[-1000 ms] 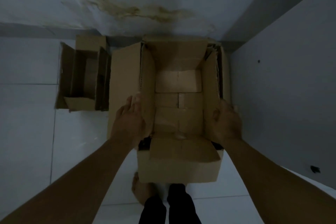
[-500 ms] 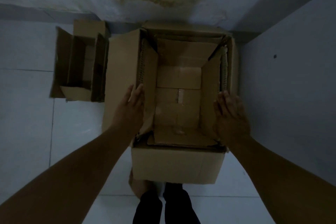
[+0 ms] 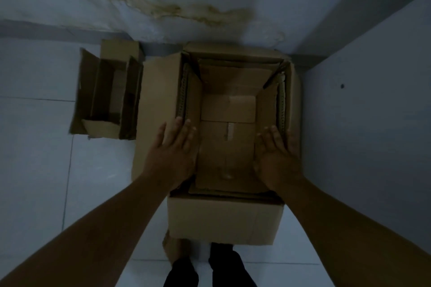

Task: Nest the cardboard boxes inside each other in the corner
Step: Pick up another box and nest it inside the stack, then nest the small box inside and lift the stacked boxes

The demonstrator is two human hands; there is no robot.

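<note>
A large open cardboard box (image 3: 225,221) stands on the floor in the room's corner. A slightly smaller open box (image 3: 227,147) sits nested inside it, its flaps up along the walls. My left hand (image 3: 173,154) lies flat, fingers spread, on the left flap and rim. At the right rim my right hand (image 3: 276,156) rests with fingers extended against the inner box's right wall. Neither hand grips anything. A small open box (image 3: 109,98) stands separately on the floor to the left, against the back wall.
The stained back wall (image 3: 186,7) and the right wall (image 3: 373,100) meet behind the big box. White floor tiles (image 3: 35,147) stretch out to the left. My feet and dark trouser legs (image 3: 200,268) stand just in front of the big box.
The inner box has sunk down into the large box. Both hands let go of its side flaps and now rest flat, open, on the rims. The view tilted down slightly.
</note>
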